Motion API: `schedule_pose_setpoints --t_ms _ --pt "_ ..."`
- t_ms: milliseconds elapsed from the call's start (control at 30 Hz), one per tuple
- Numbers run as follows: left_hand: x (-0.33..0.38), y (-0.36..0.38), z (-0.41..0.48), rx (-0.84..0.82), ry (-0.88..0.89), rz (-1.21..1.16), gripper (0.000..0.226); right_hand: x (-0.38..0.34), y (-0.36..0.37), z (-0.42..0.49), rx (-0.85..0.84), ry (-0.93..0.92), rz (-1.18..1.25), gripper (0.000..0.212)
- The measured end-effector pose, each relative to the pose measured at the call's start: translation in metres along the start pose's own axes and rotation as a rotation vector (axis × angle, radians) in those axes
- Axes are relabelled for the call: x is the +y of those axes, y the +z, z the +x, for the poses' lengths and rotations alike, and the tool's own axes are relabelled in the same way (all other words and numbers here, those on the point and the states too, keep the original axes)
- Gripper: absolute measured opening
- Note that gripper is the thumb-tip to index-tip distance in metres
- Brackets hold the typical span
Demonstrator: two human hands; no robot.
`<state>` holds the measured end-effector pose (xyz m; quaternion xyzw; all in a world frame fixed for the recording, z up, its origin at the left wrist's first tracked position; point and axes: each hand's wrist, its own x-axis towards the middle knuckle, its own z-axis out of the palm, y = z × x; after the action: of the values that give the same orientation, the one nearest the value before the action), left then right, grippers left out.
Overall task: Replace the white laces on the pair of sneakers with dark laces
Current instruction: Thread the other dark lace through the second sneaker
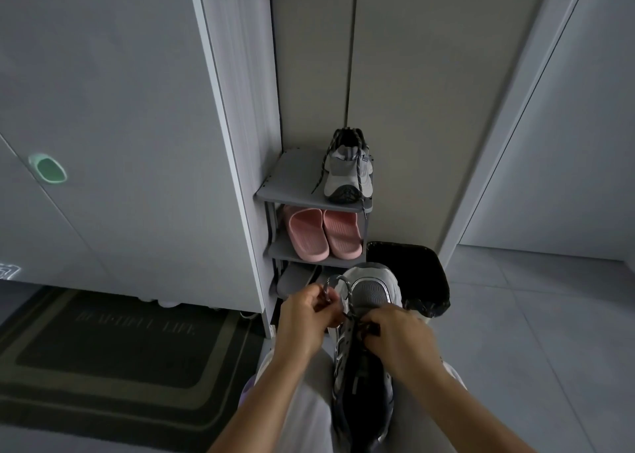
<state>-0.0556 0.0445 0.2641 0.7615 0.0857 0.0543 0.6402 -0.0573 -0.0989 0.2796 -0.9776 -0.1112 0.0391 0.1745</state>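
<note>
A grey and white sneaker [369, 291] lies on my lap with its toe pointing away from me. A dark speckled lace [343, 286] runs through its front eyelets and arcs over to the left. My left hand [305, 318] pinches one end of that lace just left of the shoe. My right hand [398, 332] pinches the other dark lace end over the shoe's tongue. The second sneaker [348, 170] stands on the top shelf of a small shoe rack [292, 181], its dark lace hanging loose down both sides.
Pink slippers [323, 234] fill the rack's middle shelf, grey ones the bottom. A black-lined bin [412, 270] stands right of the rack. A tall grey cabinet [137, 126] stands to the left, a dark doormat [113, 349] before it. Tiled floor spreads right.
</note>
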Motion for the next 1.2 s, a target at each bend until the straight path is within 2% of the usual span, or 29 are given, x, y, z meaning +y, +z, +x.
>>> schedule_pose_setpoints --t_ms 200,333,467,600,700,833,967,1133,1200 --pt "-0.004 0.001 0.002 0.002 0.040 0.094 0.028 0.000 0.007 0.001 0.054 0.061 0.108 0.026" --pt "-0.004 0.002 0.004 0.010 0.081 0.144 0.028 0.000 0.010 0.002 0.052 0.125 0.196 0.025" --pt "-0.007 0.006 0.007 -0.037 0.049 0.143 0.023 0.000 0.012 0.004 0.024 0.178 0.255 0.025" --pt "-0.011 0.008 0.009 -0.054 0.074 0.194 0.021 0.000 0.012 0.003 -0.003 0.153 0.310 0.024" --pt "-0.012 0.009 0.010 -0.066 0.103 0.239 0.028 0.000 0.013 -0.001 0.033 0.140 0.348 0.027" --pt "-0.015 0.008 0.008 -0.065 0.045 0.198 0.019 0.002 0.016 -0.004 0.108 0.122 0.291 0.033" --pt "-0.016 0.005 0.007 -0.049 -0.040 0.096 0.017 0.000 0.017 -0.006 0.163 0.089 0.230 0.029" --pt "-0.006 0.010 0.012 -0.138 0.074 0.303 0.027 -0.002 0.018 -0.006 0.183 0.082 0.173 0.028" --pt "-0.005 0.011 0.011 -0.149 0.096 0.365 0.023 -0.001 0.018 -0.006 0.177 0.080 0.172 0.029"
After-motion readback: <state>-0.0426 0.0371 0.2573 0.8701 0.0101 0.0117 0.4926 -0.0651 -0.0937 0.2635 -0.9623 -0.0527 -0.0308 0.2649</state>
